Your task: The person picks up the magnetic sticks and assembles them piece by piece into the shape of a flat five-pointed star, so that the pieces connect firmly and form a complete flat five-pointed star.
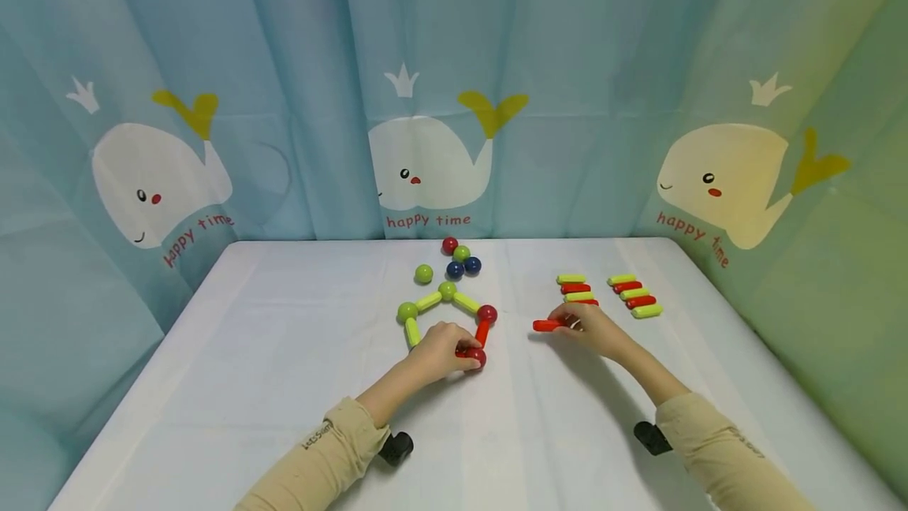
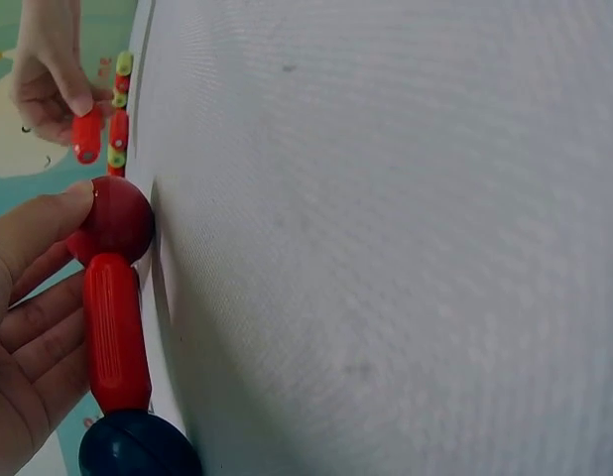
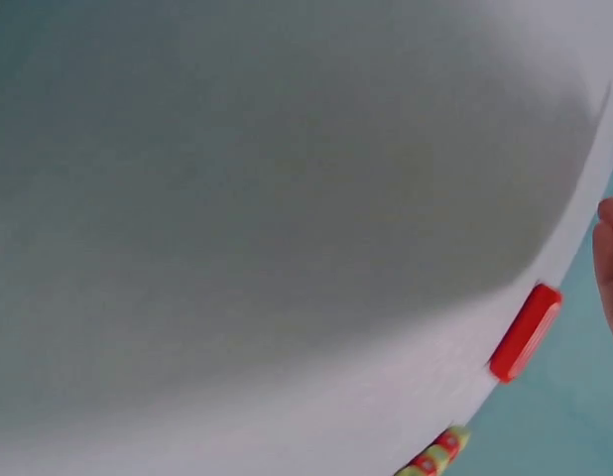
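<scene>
A ring of balls and short rods lies on the table, with green balls (image 1: pixel 407 311), green rods (image 1: pixel 413 332) and a red rod (image 1: pixel 482 331) in it. My left hand (image 1: pixel 443 349) holds the red ball (image 2: pixel 113 218) at the ring's near right corner. From that ball another red rod (image 2: pixel 118 332) runs to a dark blue ball (image 2: pixel 138 446), mostly hidden behind the hand in the head view. To the right, my right hand (image 1: pixel 585 326) pinches a loose red rod (image 1: pixel 545 326) by one end, apart from the ring.
Behind the ring are loose balls: red (image 1: pixel 450 245), green (image 1: pixel 423 274) and dark blue (image 1: pixel 473 265). Two rows of green and red rods (image 1: pixel 634 294) lie at the right, one partly behind my right hand. A whale-print curtain (image 1: pixel 440 22) surrounds the white table (image 1: pixel 284 322).
</scene>
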The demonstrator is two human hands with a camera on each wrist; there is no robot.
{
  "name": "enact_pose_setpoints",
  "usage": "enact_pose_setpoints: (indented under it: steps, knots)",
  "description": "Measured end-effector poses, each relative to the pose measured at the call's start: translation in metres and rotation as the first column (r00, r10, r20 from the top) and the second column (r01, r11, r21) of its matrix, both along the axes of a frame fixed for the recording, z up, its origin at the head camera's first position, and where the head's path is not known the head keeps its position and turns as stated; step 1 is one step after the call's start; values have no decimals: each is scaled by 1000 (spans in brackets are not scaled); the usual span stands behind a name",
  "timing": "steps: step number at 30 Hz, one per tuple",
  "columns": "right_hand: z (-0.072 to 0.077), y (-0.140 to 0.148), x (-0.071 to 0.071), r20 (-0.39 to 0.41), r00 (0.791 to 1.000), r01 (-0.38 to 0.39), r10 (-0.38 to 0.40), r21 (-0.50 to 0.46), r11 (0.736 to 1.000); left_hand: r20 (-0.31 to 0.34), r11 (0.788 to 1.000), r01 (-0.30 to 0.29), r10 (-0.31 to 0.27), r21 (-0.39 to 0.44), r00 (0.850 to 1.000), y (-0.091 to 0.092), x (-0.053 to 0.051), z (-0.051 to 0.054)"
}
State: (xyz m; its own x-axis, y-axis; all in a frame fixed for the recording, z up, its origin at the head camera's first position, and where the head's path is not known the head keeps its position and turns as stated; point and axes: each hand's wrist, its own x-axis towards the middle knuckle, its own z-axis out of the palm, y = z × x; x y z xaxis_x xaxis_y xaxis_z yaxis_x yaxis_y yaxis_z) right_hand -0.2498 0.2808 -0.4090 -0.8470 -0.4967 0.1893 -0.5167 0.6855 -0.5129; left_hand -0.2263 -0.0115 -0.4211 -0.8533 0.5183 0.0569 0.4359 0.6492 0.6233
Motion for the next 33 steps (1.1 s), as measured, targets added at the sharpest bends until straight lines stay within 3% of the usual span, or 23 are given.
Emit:
enact_pose_setpoints:
  steps: [10, 17, 21, 26, 30, 33]
  knots:
    - [6, -33, 6, 95, 995, -44, 42, 12, 999, 19, 1000, -10, 10, -6, 1000, 1, -2, 1]
    - [7, -60, 14, 158, 973, -170, 167, 9, 985, 10, 1000, -6, 6, -16, 1000, 1, -3, 2]
    - [3, -71, 15, 155, 959, -241, 235, 16, 970, -6, 1000, -2, 2, -15, 1000, -1, -3, 2]
    - [3, -71, 12, 76, 948, -309, 310, -24, 951, -44, 1000, 7, -8, -16, 999, -2, -5, 3]
    - [1, -67, 10, 90, 946, -310, 312, -32, 950, -51, 1000, 18, -18, -18, 999, -1, -4, 2]
    - [0, -64, 8, 153, 956, -253, 251, -8, 967, -37, 1000, 17, -18, -19, 999, 0, -3, 1]
